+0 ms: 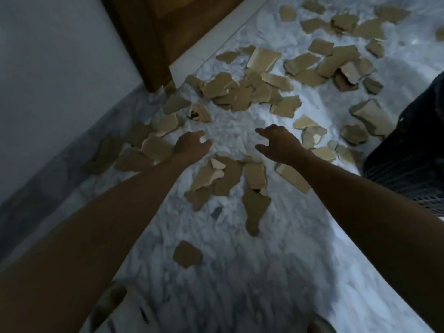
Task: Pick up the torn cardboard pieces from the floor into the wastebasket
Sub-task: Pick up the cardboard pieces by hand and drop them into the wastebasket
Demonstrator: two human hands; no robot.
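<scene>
1. Starting at the left: a pale wall (pixel 48 68) meets the marble floor (pixel 240 272), and a brown wooden door (pixel 153 32) stands at the upper left. Lighting is dim and the lower frame is blurred.
2. The left hand (pixel 191 146) is extended over the floor, fingers loosely spread and holding nothing. It hovers beside cardboard scraps along the wall side, the closest being a pale piece (pixel 156 147) just beside the wrist.
3. Between the two hands lies a bare patch of floor. Below them sits a cluster of overlapping pieces (pixel 228 179), and a lone scrap (pixel 187 254) lies nearer the person.
4. The right hand (pixel 278 143) is likewise empty, fingers spread and slightly curled, palm down. Contact with the floor cannot be confirmed for either hand.
5. The torn cardboard pieces (pixel 240 92) are scattered across the floor from the door to the upper right, none yet collected, judging by the spread.
6. The wastebasket (pixel 408 164), dark with a perforated wall, stands at the right edge, near the right forearm.
7. Handling assessment: the pieces appear light, flat and fairly stiff, with ragged edges; not fragile. Flat scraps on smooth marble will likely slide rather than lift. Recommended hold: pinch at a raised or curled edge, or sweep several together and scoop the stack between both palms.
</scene>
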